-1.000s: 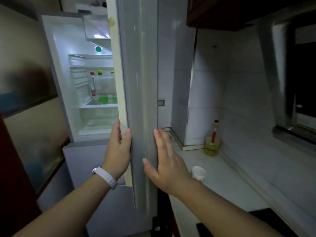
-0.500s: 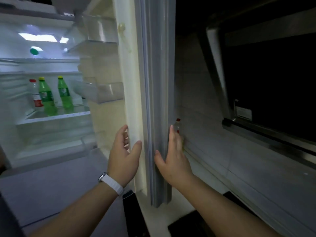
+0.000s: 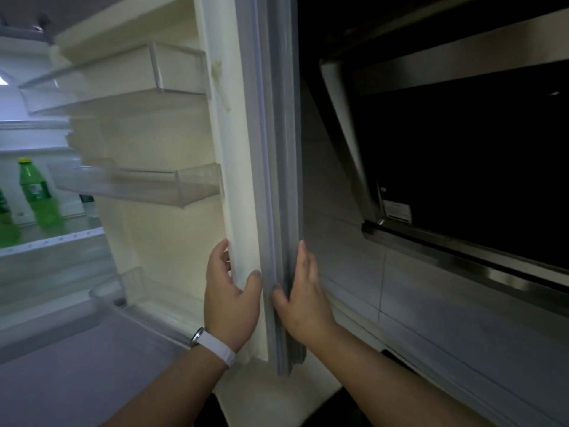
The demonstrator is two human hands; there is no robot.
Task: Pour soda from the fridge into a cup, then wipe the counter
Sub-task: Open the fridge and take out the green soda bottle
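Observation:
The fridge door (image 3: 277, 167) stands open, edge-on in the middle of the view. My left hand (image 3: 231, 300) rests on its cream inner side, thumb against the grey seal. My right hand (image 3: 303, 300) lies flat on the door's outer face, thumb on the door's edge. Fingers of both hands are fairly straight. Inside the lit fridge at far left, a green soda bottle (image 3: 35, 192) with a yellow cap stands on a shelf (image 3: 52, 238). A second green bottle (image 3: 4, 217) is cut off by the frame edge. No cup is in view.
Clear door bins (image 3: 138, 186) jut from the inner door. A dark range hood (image 3: 462, 149) with a steel rim fills the right side, over a tiled wall (image 3: 431, 303). A strip of pale counter (image 3: 308, 392) shows beneath the door.
The view has moved closer and turned right. The door has swung further open with both hands staying on it; the bottles have slid towards the left edge.

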